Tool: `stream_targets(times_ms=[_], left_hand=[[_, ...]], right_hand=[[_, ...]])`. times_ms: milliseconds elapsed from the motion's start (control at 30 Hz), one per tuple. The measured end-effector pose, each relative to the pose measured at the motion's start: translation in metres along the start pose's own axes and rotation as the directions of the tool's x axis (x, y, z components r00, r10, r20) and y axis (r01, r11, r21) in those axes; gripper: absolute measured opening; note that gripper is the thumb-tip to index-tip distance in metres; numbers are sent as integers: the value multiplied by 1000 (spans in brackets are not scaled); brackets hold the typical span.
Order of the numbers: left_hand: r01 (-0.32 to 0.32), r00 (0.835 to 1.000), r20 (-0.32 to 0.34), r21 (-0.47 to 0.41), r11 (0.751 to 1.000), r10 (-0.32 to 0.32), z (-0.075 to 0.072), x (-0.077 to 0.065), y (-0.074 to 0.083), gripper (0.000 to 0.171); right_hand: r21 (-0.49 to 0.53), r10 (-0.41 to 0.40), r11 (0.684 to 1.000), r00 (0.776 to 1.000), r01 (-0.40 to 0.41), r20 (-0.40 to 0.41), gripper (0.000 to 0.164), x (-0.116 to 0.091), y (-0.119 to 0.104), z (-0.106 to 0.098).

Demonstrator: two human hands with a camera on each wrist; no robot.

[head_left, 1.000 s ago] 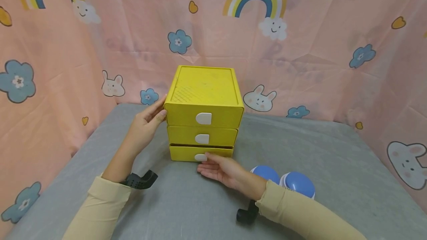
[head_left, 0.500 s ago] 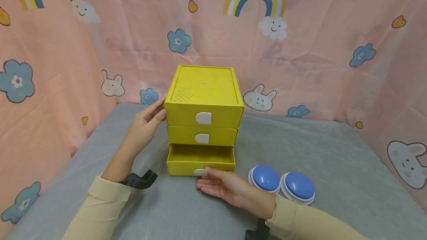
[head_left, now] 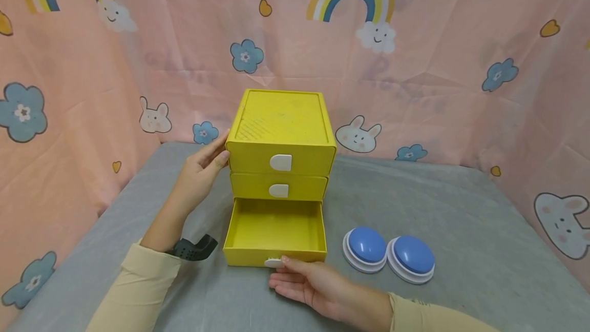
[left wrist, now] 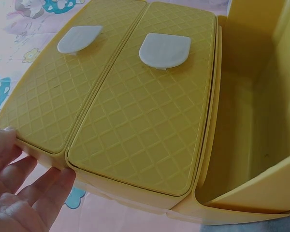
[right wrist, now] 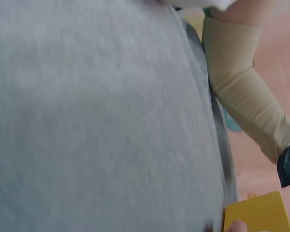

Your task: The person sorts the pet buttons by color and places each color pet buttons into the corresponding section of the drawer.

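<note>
A yellow drawer unit [head_left: 282, 117] with three stacked drawers stands at the middle of the table. Its bottom drawer [head_left: 244, 258] is pulled far out, and the inside shows bare. My right hand [head_left: 318, 286] pinches that drawer's white handle [head_left: 272, 263], thumb on top and the other fingers below it. My left hand [head_left: 198, 174] rests with extended fingers against the unit's left side. In the left wrist view its fingertips [left wrist: 63, 180] touch the edge beside the two upper drawers [left wrist: 135, 121], both pushed in. Only a fingertip [right wrist: 238, 225] of my right hand shows in the right wrist view.
Two blue domed push lights or buttons with white bases, a nearer-left one [head_left: 366, 246] and a right one [head_left: 412, 256], sit right of the drawer. Grey cloth [head_left: 465, 219] covers the table. A pink patterned curtain [head_left: 193, 40] hangs behind and at both sides.
The bottom drawer has slid out toward me from nearly closed, drawn by my right hand on its handle. My left hand has stayed on the unit's side.
</note>
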State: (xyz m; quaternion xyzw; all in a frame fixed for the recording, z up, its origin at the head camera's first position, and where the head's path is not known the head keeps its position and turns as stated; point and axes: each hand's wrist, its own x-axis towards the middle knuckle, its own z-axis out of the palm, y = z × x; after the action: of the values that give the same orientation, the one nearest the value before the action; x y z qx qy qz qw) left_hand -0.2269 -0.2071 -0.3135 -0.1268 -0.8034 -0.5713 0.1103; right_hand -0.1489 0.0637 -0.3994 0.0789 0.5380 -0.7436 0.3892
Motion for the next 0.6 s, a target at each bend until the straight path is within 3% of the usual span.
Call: stream_targets(times_ms=[600], left_hand=[[3,1000,3,7,1000,-3,0,0,2,52]], right_hand=[[-7,101,995,990,-101,97,49,-25,26,0]])
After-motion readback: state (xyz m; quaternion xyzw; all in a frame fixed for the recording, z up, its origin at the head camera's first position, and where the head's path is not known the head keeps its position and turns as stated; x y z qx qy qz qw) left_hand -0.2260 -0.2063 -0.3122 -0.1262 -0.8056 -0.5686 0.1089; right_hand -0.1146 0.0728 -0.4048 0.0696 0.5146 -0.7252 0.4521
